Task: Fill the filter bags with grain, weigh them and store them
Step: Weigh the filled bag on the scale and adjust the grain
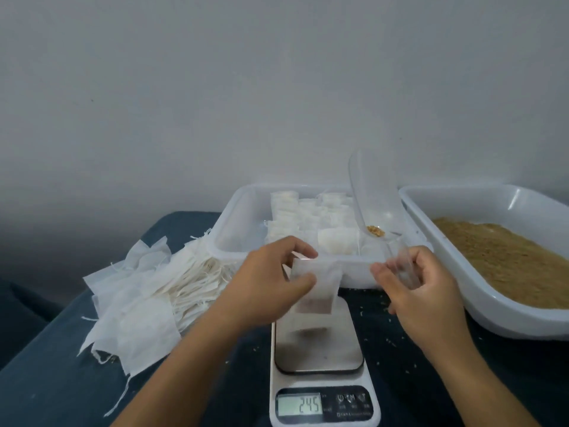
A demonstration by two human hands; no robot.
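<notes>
My left hand pinches the top of a white filter bag with a little grain at its bottom, holding it over the steel plate of a digital scale whose display reads 245. My right hand grips the handle of a clear plastic scoop, tilted upward with a few grains left inside, above the storage tray. That white tray holds several filled bags. A second white tray at the right holds loose grain.
A pile of empty filter bags with strings lies at the left on the dark blue table. Spilled grains dot the cloth around the scale. A pale wall stands behind the trays.
</notes>
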